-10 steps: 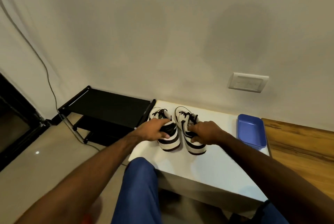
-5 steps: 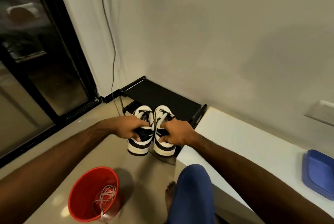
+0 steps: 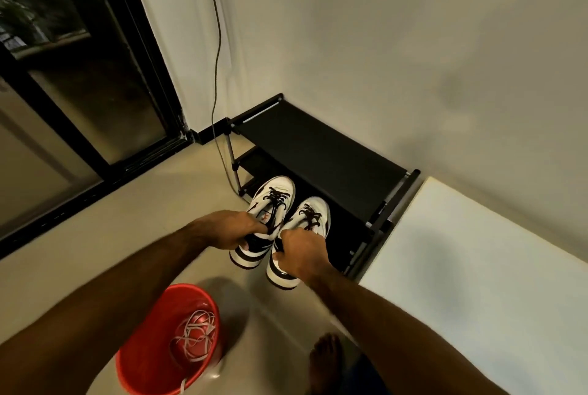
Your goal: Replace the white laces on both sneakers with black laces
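Currently both hands sit mid-frame, each holding one sneaker by the heel end, toes pointing toward the upper right.

Left hand (image 3: 227, 230): fingers curled over the collar of the left sneaker (image 3: 265, 222), thumb under near the heel. Firm grip, no open gap visible.

Right hand (image 3: 302, 254): fingers wrapped round the heel and collar of the right sneaker (image 3: 300, 241), thumb tip on the white sole edge. Also closed tight on the shoe.

The sneakers are white with black panels and thick white soles. Both carry black laces (image 3: 276, 200), threaded through the eyelets. The two shoes are side by side, just touching or nearly so; cannot tell which. They are held in front of the black rack (image 3: 318, 143), which stands against the wall in the centre of the frame. Whether the soles rest on the rack's lower shelf or hang clear of it cannot be told from this angle.

Lower left of the frame: a red bucket (image 3: 143, 359) on the floor, with the white laces (image 3: 197, 337) tangled loosely inside and one end trailing over the near rim.

Right side: a white table (image 3: 493, 283), beside the rack.

Bottom centre: a bare foot (image 3: 326, 359) on the tiled floor, right of the bucket.

Upper left: a dark glass door (image 3: 79, 76) with a black frame. A thin cable (image 3: 218, 44) runs down the wall to the floor by the rack's left end.
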`<state>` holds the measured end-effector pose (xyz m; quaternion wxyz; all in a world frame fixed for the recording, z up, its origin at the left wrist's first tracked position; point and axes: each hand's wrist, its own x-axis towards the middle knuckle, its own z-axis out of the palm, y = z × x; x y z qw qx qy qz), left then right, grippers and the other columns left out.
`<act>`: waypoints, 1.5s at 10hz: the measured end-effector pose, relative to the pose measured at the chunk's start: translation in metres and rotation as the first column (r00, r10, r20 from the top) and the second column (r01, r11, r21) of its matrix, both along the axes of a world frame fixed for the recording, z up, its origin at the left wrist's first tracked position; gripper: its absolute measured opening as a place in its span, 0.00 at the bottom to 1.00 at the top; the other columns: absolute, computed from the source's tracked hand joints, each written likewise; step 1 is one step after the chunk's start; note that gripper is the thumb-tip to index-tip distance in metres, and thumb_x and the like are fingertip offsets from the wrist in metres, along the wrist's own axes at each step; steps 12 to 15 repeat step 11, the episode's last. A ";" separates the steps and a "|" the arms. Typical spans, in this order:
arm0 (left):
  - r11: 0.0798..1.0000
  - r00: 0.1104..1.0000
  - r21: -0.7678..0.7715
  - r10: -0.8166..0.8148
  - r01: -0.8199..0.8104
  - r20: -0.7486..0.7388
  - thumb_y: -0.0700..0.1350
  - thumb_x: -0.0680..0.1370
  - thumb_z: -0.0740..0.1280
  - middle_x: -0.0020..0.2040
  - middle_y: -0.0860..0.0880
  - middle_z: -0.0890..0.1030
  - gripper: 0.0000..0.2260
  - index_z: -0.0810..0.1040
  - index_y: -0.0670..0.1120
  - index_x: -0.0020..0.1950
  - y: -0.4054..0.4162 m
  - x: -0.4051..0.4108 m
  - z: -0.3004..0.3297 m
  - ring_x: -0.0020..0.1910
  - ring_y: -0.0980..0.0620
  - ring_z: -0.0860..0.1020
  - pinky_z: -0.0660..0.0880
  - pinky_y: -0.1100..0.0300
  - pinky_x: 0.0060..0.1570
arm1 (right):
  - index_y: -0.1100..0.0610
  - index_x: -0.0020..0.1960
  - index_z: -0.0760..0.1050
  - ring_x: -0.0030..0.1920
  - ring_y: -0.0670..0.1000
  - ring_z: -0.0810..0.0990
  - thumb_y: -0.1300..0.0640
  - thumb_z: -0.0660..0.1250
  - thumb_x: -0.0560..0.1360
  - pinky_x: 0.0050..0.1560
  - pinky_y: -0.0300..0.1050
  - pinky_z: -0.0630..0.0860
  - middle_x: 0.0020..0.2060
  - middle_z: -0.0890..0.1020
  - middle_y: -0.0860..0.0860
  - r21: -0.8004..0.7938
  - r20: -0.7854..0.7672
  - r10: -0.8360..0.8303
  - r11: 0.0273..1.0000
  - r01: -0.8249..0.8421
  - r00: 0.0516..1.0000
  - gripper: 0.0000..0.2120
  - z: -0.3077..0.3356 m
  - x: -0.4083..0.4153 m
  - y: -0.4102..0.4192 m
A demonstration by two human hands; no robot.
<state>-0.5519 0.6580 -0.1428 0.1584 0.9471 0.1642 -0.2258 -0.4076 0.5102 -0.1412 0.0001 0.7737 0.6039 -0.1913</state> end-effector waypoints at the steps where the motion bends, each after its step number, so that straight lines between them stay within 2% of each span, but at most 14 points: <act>1: 1.000 1.000 -0.006 0.008 -0.008 0.021 0.35 0.77 0.69 0.63 0.47 0.79 0.21 0.76 0.48 0.69 0.028 0.032 -0.036 0.62 0.48 0.76 0.71 0.61 0.55 | 0.55 0.60 0.78 0.58 0.58 0.81 0.46 0.66 0.79 0.56 0.50 0.77 0.56 0.82 0.54 0.003 0.038 -0.023 1.000 0.023 0.999 0.15 -0.035 0.024 0.025; 3: 0.998 0.995 0.051 -0.035 0.031 0.090 0.31 0.76 0.67 0.65 0.45 0.78 0.23 0.76 0.46 0.69 0.061 0.077 -0.085 0.64 0.47 0.75 0.76 0.52 0.60 | 0.54 0.59 0.78 0.58 0.57 0.82 0.49 0.69 0.78 0.55 0.50 0.78 0.56 0.82 0.53 -0.016 0.084 -0.111 0.994 0.112 0.990 0.13 -0.090 0.071 0.055; 6: 0.996 0.991 0.085 0.008 -0.020 0.136 0.31 0.78 0.63 0.68 0.43 0.77 0.21 0.76 0.42 0.70 0.063 0.120 -0.114 0.69 0.45 0.73 0.72 0.55 0.65 | 0.54 0.57 0.78 0.55 0.56 0.83 0.56 0.69 0.77 0.50 0.47 0.79 0.53 0.83 0.54 -0.019 0.155 -0.142 0.989 0.147 0.978 0.09 -0.127 0.108 0.070; 7: 0.989 0.978 0.077 0.110 -0.125 0.175 0.31 0.78 0.64 0.67 0.40 0.77 0.20 0.76 0.39 0.69 0.062 0.121 -0.111 0.67 0.44 0.74 0.70 0.58 0.63 | 0.54 0.58 0.78 0.56 0.57 0.83 0.55 0.68 0.78 0.52 0.49 0.79 0.54 0.83 0.54 -0.014 0.109 -0.158 0.987 0.160 0.981 0.09 -0.131 0.108 0.071; 8: 0.986 0.980 0.088 0.126 -0.141 0.153 0.30 0.76 0.65 0.68 0.40 0.75 0.23 0.73 0.40 0.71 0.058 0.118 -0.114 0.67 0.43 0.73 0.70 0.58 0.63 | 0.55 0.58 0.78 0.57 0.58 0.82 0.52 0.68 0.78 0.53 0.50 0.79 0.55 0.83 0.55 -0.019 0.052 -0.184 0.982 0.185 0.982 0.11 -0.132 0.108 0.066; 9: 0.963 0.991 0.239 0.114 -0.128 0.072 0.33 0.75 0.68 0.72 0.43 0.70 0.29 0.66 0.44 0.76 0.049 0.119 -0.120 0.70 0.44 0.69 0.67 0.52 0.70 | 0.57 0.64 0.75 0.61 0.58 0.80 0.49 0.67 0.79 0.57 0.50 0.77 0.60 0.81 0.56 -0.127 -0.108 -0.225 0.969 0.211 0.968 0.17 -0.123 0.115 0.055; 10: 0.922 0.992 0.365 0.107 -0.125 0.069 0.40 0.77 0.69 0.75 0.44 0.67 0.31 0.62 0.45 0.78 0.034 0.119 -0.117 0.74 0.44 0.65 0.60 0.45 0.76 | 0.58 0.68 0.70 0.64 0.58 0.78 0.50 0.67 0.79 0.61 0.52 0.75 0.63 0.78 0.57 -0.152 -0.135 -0.191 0.974 0.170 0.972 0.20 -0.107 0.113 0.044; 11: 0.869 0.987 0.471 0.116 -0.153 0.108 0.54 0.81 0.65 0.77 0.45 0.66 0.29 0.60 0.46 0.79 0.001 0.113 -0.093 0.76 0.44 0.64 0.56 0.41 0.77 | 0.57 0.72 0.65 0.67 0.58 0.73 0.51 0.65 0.80 0.64 0.55 0.75 0.67 0.72 0.56 -0.035 -0.086 -0.093 0.995 0.091 0.992 0.23 -0.073 0.109 0.027; 15: 0.869 0.987 0.471 0.116 -0.153 0.108 0.54 0.81 0.65 0.77 0.45 0.66 0.29 0.60 0.46 0.79 0.001 0.113 -0.093 0.76 0.44 0.64 0.56 0.41 0.77 | 0.57 0.72 0.65 0.67 0.58 0.73 0.51 0.65 0.80 0.64 0.55 0.75 0.67 0.72 0.56 -0.035 -0.086 -0.093 0.995 0.091 0.992 0.23 -0.073 0.109 0.027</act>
